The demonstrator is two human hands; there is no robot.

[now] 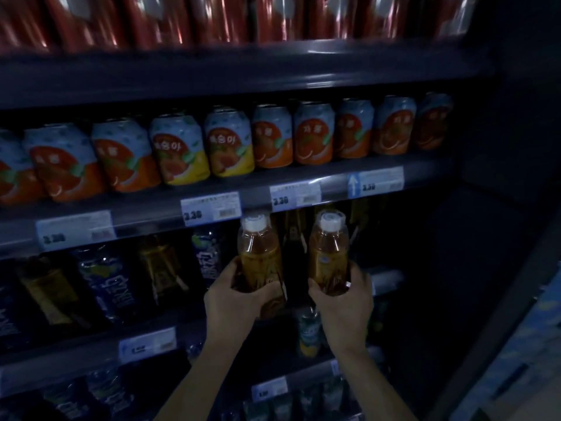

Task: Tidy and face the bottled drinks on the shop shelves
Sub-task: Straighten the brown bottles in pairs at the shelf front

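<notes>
I hold two amber drink bottles with white caps in front of the third shelf down. My left hand (235, 294) grips the lower body of the left bottle (259, 256). My right hand (344, 299) grips the lower body of the right bottle (328, 253). Both bottles stand upright, side by side, with a dark gap between them. Their caps reach just under the shelf edge (170, 218) above. More bottles stand behind in shadow and are hard to make out.
Blue-labelled bottles (109, 281) and dark yellow-labelled bottles (161, 265) fill the same shelf to the left. Orange and yellow fruit cans (179, 150) line the shelf above, red packs (212, 16) the top. White price tags (211, 208) line the shelf edges. Dark space lies to the right.
</notes>
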